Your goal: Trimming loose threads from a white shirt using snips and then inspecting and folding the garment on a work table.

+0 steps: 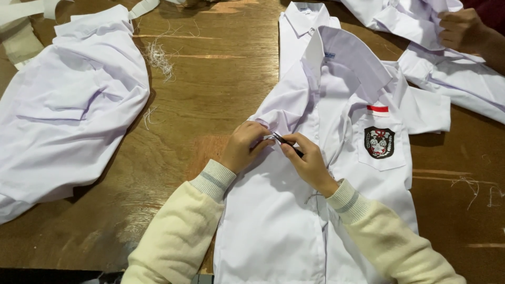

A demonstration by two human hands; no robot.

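Observation:
A white short-sleeved shirt (294, 210) lies open-collared on the wooden table, with a black crest on its chest pocket (380, 143) and a small red-and-white strip above it. My left hand (245, 146) pinches a fold of the shirt's fabric near the left sleeve seam. My right hand (309, 161) holds small dark thread snips (286, 142), their tips touching the fabric held by my left hand. Both arms wear cream knit sleeves with grey-striped cuffs.
A pile of white shirts (68, 110) lies at the left. More white shirts (457, 79) lie at the top right, where another person's hand (463, 29) grips one. Loose thread clippings (158, 58) are scattered on the wooden table (210, 94).

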